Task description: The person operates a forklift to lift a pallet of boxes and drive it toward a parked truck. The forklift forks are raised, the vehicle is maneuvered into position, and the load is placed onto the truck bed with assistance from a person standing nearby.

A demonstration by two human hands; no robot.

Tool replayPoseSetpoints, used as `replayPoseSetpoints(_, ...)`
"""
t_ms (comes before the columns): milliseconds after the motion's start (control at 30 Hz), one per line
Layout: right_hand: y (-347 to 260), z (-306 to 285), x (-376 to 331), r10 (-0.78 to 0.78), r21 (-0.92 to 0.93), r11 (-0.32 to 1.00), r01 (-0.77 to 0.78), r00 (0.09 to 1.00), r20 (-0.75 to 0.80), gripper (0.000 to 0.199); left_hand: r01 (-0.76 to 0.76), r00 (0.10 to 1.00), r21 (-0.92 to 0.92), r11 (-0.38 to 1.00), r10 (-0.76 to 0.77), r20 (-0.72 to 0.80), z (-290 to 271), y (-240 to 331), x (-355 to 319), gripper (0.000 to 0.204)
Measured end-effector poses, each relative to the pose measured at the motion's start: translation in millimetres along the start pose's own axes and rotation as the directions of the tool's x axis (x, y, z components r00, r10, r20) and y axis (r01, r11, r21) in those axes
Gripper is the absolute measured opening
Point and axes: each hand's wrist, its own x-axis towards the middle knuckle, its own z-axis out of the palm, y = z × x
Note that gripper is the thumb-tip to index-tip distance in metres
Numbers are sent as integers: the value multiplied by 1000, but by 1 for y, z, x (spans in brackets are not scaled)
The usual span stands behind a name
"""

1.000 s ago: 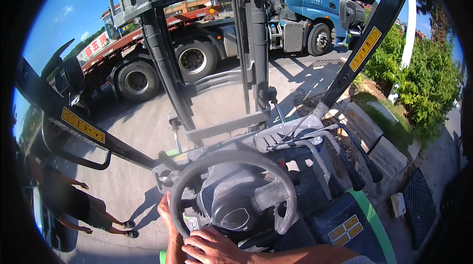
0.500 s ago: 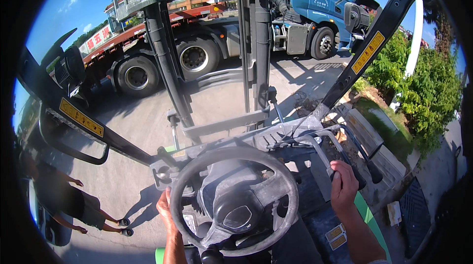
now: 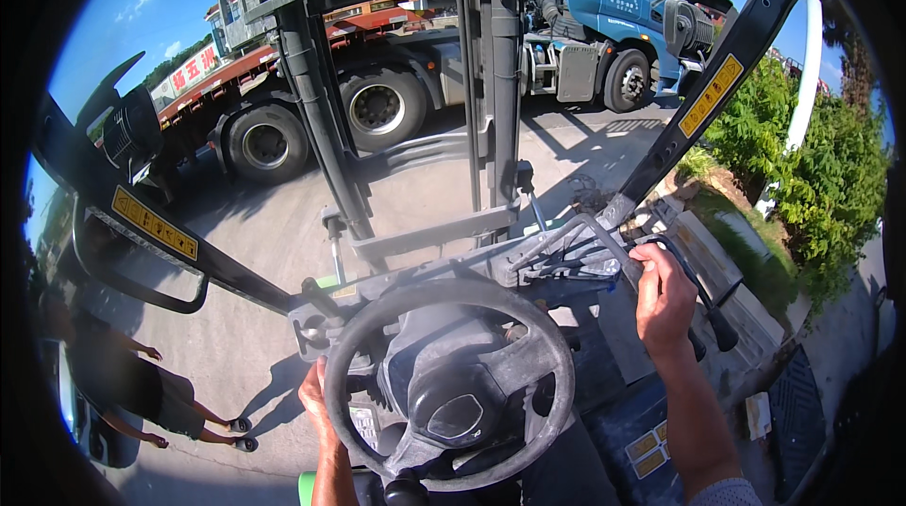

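Note:
I sit in a forklift cab behind a black steering wheel (image 3: pixel 451 383). My left hand (image 3: pixel 316 400) grips the wheel's left rim from outside. My right hand (image 3: pixel 663 294) is closed around a black control lever (image 3: pixel 703 303) to the right of the dashboard, beside other black-knobbed levers. The dark mast (image 3: pixel 491 81) rises straight ahead of the wheel.
A blue truck (image 3: pixel 623 6) with a red flatbed trailer (image 3: pixel 283 53) stands across the concrete yard ahead. A person (image 3: pixel 142 388) walks at the lower left beside the cab. Green bushes (image 3: pixel 812 166) and a kerb line the right side. Cab pillars (image 3: pixel 708 95) frame the view.
My right hand left the steering wheel, moved right and closed on the control lever. The left hand stayed on the wheel's rim. The truck sits slightly lower in view.

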Motion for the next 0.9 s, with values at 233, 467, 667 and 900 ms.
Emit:
replayPoseSetpoints(233,-37,-29,-27,93,-115,991,-71,975,202,27,18,1000,45,999,-17,-23,5,8,2,50)
replayPoseSetpoints(467,-167,-3,-90,-440,740,671,51,831,341,38,17,1000,-68,998,-17,-2,9,2,8,50)
replayPoseSetpoints(667,-239,71,-100,-592,862,470,191,793,148,31,-2,1000,125,992,3,-9,8,6,16,49)
replayPoseSetpoints(900,-234,147,7,-462,538,788,300,865,194,22,-178,980,97,979,185,-69,20,15,16,46)
